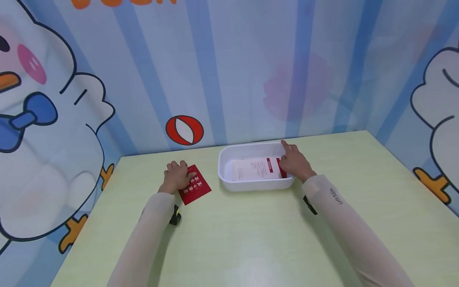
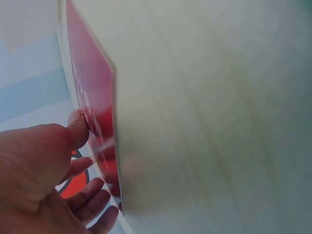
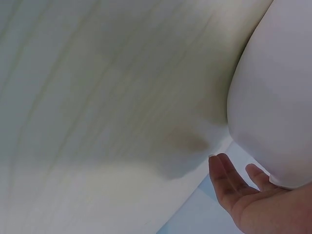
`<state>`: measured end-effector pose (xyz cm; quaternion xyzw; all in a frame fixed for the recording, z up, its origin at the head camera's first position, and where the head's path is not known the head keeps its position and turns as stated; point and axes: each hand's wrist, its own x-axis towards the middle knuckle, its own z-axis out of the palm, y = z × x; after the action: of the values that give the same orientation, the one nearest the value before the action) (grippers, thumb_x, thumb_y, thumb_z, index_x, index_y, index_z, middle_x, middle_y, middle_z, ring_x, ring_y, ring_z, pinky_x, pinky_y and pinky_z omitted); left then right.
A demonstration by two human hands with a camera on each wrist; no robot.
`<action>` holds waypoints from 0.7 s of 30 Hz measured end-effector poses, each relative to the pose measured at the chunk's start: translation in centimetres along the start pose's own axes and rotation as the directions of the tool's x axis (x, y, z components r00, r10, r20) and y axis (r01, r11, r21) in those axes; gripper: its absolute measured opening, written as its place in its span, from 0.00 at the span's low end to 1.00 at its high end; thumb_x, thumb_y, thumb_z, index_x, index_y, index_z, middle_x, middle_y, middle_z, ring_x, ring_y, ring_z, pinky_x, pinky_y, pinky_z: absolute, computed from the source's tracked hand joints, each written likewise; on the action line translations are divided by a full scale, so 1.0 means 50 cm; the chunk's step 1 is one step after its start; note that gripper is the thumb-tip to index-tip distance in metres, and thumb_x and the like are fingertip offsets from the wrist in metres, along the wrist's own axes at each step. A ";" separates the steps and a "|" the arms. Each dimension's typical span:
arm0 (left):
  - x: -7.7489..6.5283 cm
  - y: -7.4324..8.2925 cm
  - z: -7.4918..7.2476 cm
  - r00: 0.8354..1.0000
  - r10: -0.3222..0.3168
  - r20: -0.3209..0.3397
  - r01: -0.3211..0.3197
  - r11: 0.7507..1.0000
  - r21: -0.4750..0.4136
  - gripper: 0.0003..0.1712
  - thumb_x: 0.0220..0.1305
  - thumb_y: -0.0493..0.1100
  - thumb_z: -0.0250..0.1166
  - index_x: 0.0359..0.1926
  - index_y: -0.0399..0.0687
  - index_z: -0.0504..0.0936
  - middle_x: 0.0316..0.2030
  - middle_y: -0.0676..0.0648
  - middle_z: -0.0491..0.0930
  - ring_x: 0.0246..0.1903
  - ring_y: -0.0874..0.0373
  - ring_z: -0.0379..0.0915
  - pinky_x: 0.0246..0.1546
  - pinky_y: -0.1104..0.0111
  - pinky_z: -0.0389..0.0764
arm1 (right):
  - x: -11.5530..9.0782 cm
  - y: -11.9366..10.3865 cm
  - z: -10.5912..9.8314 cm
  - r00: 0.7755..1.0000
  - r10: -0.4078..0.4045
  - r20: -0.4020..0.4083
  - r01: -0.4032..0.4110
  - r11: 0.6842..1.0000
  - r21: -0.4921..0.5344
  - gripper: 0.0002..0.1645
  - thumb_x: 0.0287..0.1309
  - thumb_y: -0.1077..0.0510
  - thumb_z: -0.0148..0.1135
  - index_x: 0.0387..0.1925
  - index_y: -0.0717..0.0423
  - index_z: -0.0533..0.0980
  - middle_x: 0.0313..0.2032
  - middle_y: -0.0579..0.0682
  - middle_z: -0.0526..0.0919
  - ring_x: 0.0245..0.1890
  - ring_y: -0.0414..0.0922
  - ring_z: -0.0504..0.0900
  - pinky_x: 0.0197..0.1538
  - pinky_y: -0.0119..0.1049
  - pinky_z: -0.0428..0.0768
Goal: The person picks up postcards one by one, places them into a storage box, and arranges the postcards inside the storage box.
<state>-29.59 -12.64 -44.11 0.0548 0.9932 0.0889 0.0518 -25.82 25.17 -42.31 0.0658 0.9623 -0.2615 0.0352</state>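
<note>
A red card (image 1: pixel 197 186) with white characters lies on the table at the left. My left hand (image 1: pixel 176 176) is at its left side, the thumb over the printed face and the other fingers along the far edge, as the left wrist view (image 2: pixel 53 170) also shows. A white plastic basin (image 1: pixel 258 186) stands to the right of the card. My right hand (image 1: pixel 297 162) holds its right end, the thumb inside and the fingers outside the wall. Inside the basin lies a white card (image 1: pixel 251 169) with red and grey print, its right end partly behind my hand.
The pale wood-grain table (image 1: pixel 229 239) ends at the back against a blue striped cloth backdrop (image 1: pixel 244 71) with cartoon figures. The basin stands near this back edge. More cartoon-printed cloth rises at the left and right sides.
</note>
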 end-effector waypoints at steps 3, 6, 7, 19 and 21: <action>-0.005 0.001 -0.002 1.000 -0.014 0.001 0.014 1.000 -0.001 0.35 0.70 0.53 0.60 0.62 0.30 0.63 0.54 0.28 0.68 0.59 0.35 0.61 0.63 0.44 0.70 | -0.002 -0.003 -0.001 1.000 0.001 -0.002 -0.001 1.000 -0.003 0.39 0.71 0.57 0.37 0.79 0.53 0.41 0.76 0.64 0.50 0.73 0.64 0.60 0.72 0.60 0.62; -0.010 0.002 -0.006 1.000 -0.030 -0.005 0.030 0.999 -0.013 0.35 0.70 0.53 0.60 0.63 0.29 0.63 0.54 0.28 0.68 0.59 0.35 0.61 0.63 0.45 0.71 | -0.002 -0.005 -0.001 1.000 0.005 -0.007 -0.005 1.000 0.001 0.39 0.72 0.57 0.38 0.79 0.52 0.41 0.76 0.64 0.50 0.73 0.64 0.60 0.72 0.61 0.63; -0.012 0.002 -0.008 0.999 -0.036 -0.006 0.036 0.999 -0.018 0.35 0.70 0.54 0.60 0.63 0.29 0.63 0.54 0.28 0.68 0.58 0.35 0.61 0.63 0.46 0.71 | -0.002 -0.006 -0.001 1.000 0.007 -0.009 -0.007 1.000 0.000 0.39 0.72 0.57 0.39 0.79 0.52 0.41 0.76 0.64 0.50 0.73 0.64 0.60 0.72 0.61 0.63; -0.007 -0.005 -0.012 0.988 -0.144 0.050 0.150 0.979 -0.140 0.38 0.70 0.54 0.59 0.64 0.26 0.60 0.55 0.26 0.63 0.58 0.35 0.59 0.59 0.47 0.71 | -0.001 0.001 0.005 1.000 -0.007 -0.023 0.007 1.000 0.002 0.39 0.72 0.56 0.39 0.79 0.53 0.42 0.76 0.65 0.51 0.72 0.66 0.62 0.71 0.62 0.64; -0.005 -0.007 -0.011 0.989 -0.140 0.048 0.145 0.979 -0.144 0.37 0.70 0.53 0.59 0.63 0.26 0.60 0.55 0.26 0.63 0.58 0.35 0.59 0.59 0.47 0.70 | -0.002 0.002 0.005 1.000 -0.007 -0.023 0.007 1.000 0.002 0.39 0.71 0.56 0.39 0.79 0.53 0.42 0.76 0.65 0.51 0.71 0.66 0.62 0.71 0.62 0.64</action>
<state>-29.45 -13.09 -43.58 -0.0187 0.9842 0.1567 0.0804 -25.71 25.10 -42.56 0.0657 0.9626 -0.2616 0.0231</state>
